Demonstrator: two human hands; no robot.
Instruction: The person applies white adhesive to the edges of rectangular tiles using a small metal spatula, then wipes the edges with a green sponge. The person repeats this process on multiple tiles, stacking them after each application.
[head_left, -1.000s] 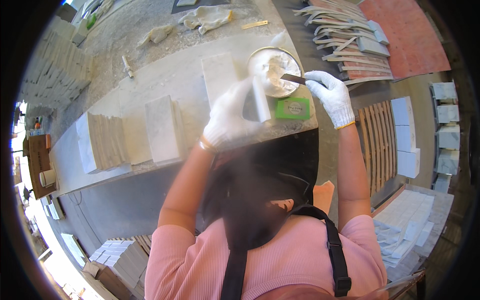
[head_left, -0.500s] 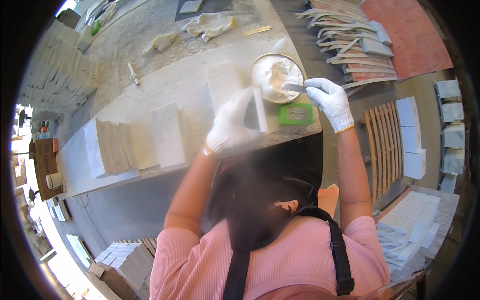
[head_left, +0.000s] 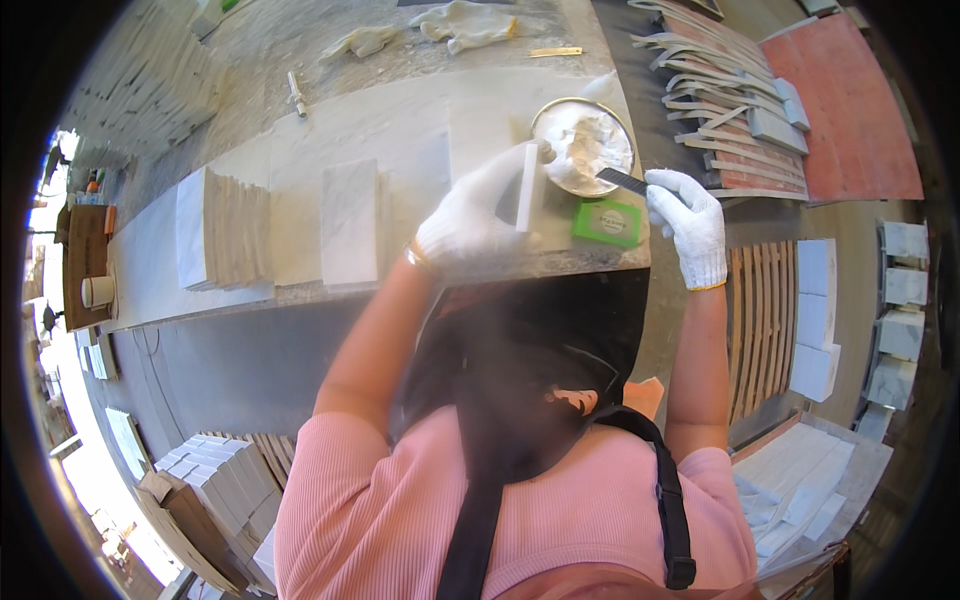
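My left hand (head_left: pixel 475 212), in a white knit glove, grips a white stone tile (head_left: pixel 527 188) held up on edge over the workbench. My gloved right hand (head_left: pixel 688 222) pinches a dark flat scraper blade (head_left: pixel 622 181), its tip at the rim of a round tin of white paste (head_left: pixel 580 140). Just below the tin lies a green block (head_left: pixel 606 222) with a pale label. Another pale tile (head_left: pixel 349 225) rests on the bench left of my left hand, and a stack of tiles (head_left: pixel 222 230) stands farther left.
Farther back on the bench (head_left: pixel 390 95) lie loose gloves (head_left: pixel 462 24), a marker-like stick (head_left: pixel 297 94) and a yellowish strip (head_left: pixel 556 52). Thin strips (head_left: pixel 720 95) pile up beyond its right edge. A wooden pallet (head_left: pixel 762 325) with white blocks stands on the right.
My right hand has drawn back slightly from the tin, and the blade now shows its dark face. My left hand still holds the tile. The whole view has shifted a little.
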